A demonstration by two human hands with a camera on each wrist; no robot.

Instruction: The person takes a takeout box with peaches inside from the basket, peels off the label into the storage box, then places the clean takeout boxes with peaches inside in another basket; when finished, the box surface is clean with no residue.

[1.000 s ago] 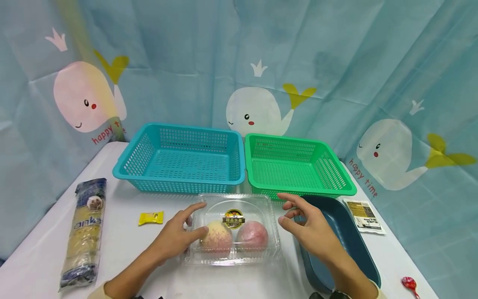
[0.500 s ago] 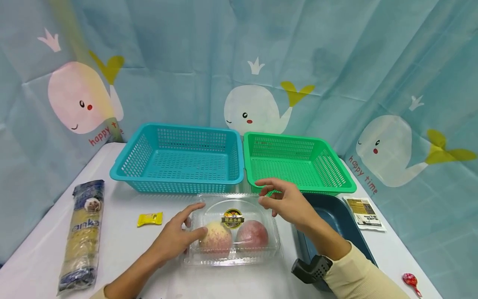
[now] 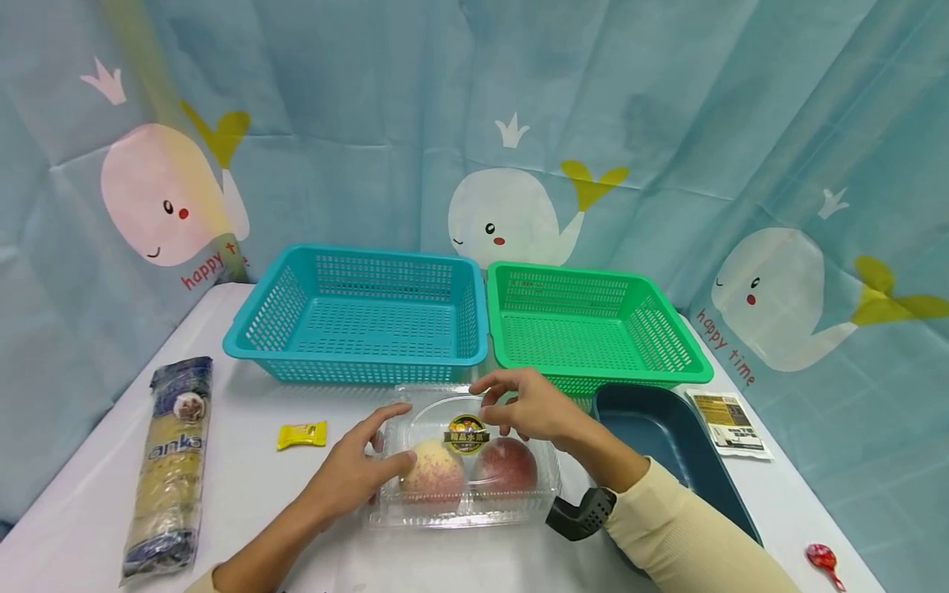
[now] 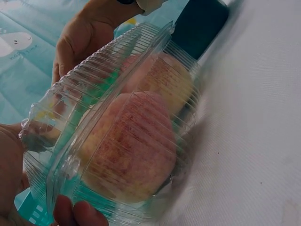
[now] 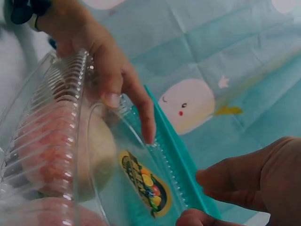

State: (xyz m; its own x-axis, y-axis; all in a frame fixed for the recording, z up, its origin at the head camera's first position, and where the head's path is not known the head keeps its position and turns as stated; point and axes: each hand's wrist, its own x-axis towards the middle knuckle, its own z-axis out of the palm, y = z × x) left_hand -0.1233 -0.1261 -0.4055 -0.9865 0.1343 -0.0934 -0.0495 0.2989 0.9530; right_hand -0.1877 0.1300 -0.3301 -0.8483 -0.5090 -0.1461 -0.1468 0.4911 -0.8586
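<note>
Container lies on the table, in front of the blue basket and the green basket, with two peaches inside. Left hand: grips the container's left end, thumb on top, index finger extended toward the rear corner. Right hand: positioned over the container beside the label, fingers loosely bent and unloaded; contact with the surface cannot be determined. Tray: right of the container.
</note>
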